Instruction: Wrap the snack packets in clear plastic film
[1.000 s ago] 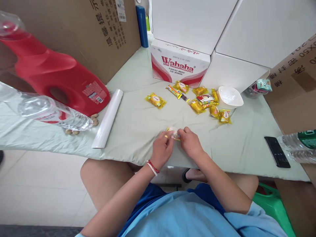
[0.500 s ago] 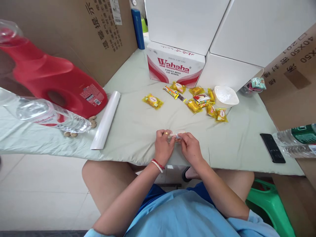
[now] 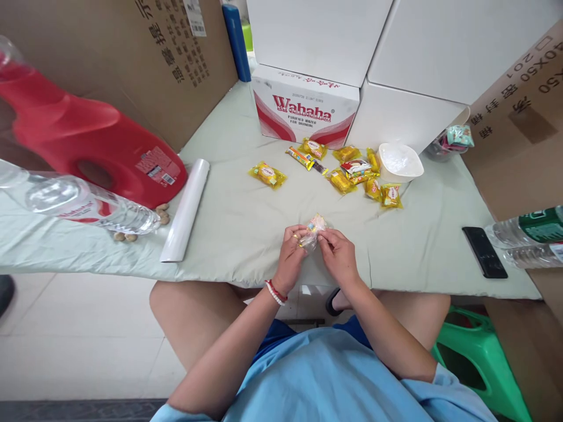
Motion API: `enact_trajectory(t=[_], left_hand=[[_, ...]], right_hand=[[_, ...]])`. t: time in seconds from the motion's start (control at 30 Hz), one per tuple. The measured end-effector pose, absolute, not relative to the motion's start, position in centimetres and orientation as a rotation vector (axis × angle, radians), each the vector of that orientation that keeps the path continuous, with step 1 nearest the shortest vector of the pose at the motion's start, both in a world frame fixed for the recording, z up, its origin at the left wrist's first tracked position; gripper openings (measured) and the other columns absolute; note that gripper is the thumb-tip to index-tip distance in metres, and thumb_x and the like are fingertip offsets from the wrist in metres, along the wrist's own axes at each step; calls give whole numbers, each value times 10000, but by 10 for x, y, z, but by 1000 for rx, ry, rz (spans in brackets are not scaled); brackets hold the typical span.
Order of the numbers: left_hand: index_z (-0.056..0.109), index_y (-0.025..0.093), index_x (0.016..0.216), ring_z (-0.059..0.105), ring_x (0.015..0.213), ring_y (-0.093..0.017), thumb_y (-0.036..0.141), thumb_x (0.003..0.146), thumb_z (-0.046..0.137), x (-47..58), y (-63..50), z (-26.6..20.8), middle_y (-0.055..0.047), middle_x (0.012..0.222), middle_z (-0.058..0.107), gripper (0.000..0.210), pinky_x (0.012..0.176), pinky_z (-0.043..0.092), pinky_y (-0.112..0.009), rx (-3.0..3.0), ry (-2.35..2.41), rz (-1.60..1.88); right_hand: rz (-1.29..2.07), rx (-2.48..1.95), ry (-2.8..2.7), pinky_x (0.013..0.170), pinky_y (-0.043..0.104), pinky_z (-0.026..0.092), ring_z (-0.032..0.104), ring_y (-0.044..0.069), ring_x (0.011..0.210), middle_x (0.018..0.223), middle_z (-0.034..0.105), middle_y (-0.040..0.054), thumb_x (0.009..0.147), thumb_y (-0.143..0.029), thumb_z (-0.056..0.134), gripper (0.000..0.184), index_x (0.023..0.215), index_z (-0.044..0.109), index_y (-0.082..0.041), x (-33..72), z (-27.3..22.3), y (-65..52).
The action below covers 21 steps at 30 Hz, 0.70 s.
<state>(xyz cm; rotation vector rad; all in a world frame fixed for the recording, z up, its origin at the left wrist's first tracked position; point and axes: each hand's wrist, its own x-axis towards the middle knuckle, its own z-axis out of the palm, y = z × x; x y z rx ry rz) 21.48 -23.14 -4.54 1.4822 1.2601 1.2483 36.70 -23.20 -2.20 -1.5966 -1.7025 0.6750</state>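
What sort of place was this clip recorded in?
Probably an improvised work corner in a home or storeroom: a cloth-covered table with brown printed cardboard standing on both sides, a Wahaha water carton at the back and a green plastic stool nearby.

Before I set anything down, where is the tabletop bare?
Bare green cloth lies between the white roll and left hand, and between the right hand and black smartphone. Crowded: beside the white bowl, among yellow-wrapped snacks.
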Motion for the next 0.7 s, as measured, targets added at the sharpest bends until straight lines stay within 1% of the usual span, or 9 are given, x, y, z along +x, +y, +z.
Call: enact_trajectory(t=[0.03, 0.1, 0.13, 0.23, 0.3, 0.4, 0.5, 0.6, 0.7], left_hand=[[672, 230, 1096, 605, 1262, -230, 188, 954, 476, 213, -231, -45, -103, 1270, 583, 246, 1118, 523, -426, 1451, 1259, 1241], [684, 220, 1117, 618, 1254, -245, 263, 968, 538, 212, -230, -46, -110, 1250, 593, 213, 1142, 508, -450, 1443, 1341, 1252], [672, 210, 1175, 622, 1254, -257, 289, 944, 599, 213, -229, -47, -117, 1266, 587, 255, 1154, 501, -468, 1442, 1408, 1272], [563, 166, 1366, 649, 1246, -289, 298, 863, 713, 216, -226, -53, -168, 1375, 557, 541, 1125, 528, -495, 1382, 1604, 1295], [567, 152, 1345, 674, 1199, -305, 289, 852, 728, 218, -225, -56, -174, 1330, 609, 536, 1084, 554, -504, 1413, 1681, 1213], [596, 158, 1292, 671, 1150, -306, 221, 865, 696, 222, -226, -55, -145, 1199, 674, 443, 1042, 571, -503, 1653, 1695, 1199], [536, 177, 1388, 641, 1161, -277, 118, 915, 596, 229, -231, -49, -146, 1244, 652, 480, 1005, 575, -460, 1988, 1613, 1383], [513, 213, 1426, 629, 1181, -263, 50, 959, 492, 236, -235, -46, -141, 1279, 647, 496, 995, 562, -434, 2286, 1528, 1491], [530, 208, 1409, 618, 1241, -291, 40, 953, 473, 242, -239, -51, -157, 1295, 658, 490, 1021, 538, -465, 2455, 1451, 1468]], right_hand=[[671, -1600, -1716, 1082, 405, 556, 732, 239, 1160, 1230, 780, 124, 1022, -261, 535, 304, 1134, 814, -215, 366, -22, -231], [666, -1589, -1742, 1088, 411, 555, 735, 238, 1153, 1221, 786, 112, 1017, -247, 533, 306, 1134, 816, -227, 364, -21, -231], [658, -1577, -1750, 1085, 414, 558, 738, 238, 1148, 1215, 789, 108, 1013, -243, 533, 307, 1131, 816, -230, 363, -22, -231], [621, -1530, -1739, 1051, 414, 577, 750, 243, 1112, 1180, 798, 106, 997, -240, 536, 294, 1089, 815, -229, 362, -25, -233], [623, -1508, -1716, 1027, 419, 586, 757, 250, 1083, 1146, 803, 109, 991, -252, 536, 274, 1049, 803, -227, 362, -27, -234], [748, -1505, -1591, 967, 432, 603, 772, 256, 1016, 1113, 805, 99, 976, -290, 569, 227, 1109, 744, -232, 364, -28, -236], [976, -1483, -1341, 903, 414, 616, 785, 239, 927, 1060, 815, 50, 922, -306, 651, 327, 1246, 656, -263, 364, -27, -236], [1231, -1389, -1055, 841, 366, 618, 767, 209, 817, 921, 810, 0, 834, -316, 734, 384, 1206, 655, -267, 362, -24, -235], [1449, -1271, -749, 779, 321, 603, 740, 187, 771, 839, 786, -9, 774, -351, 787, 403, 1148, 688, -238, 359, -23, -237]])
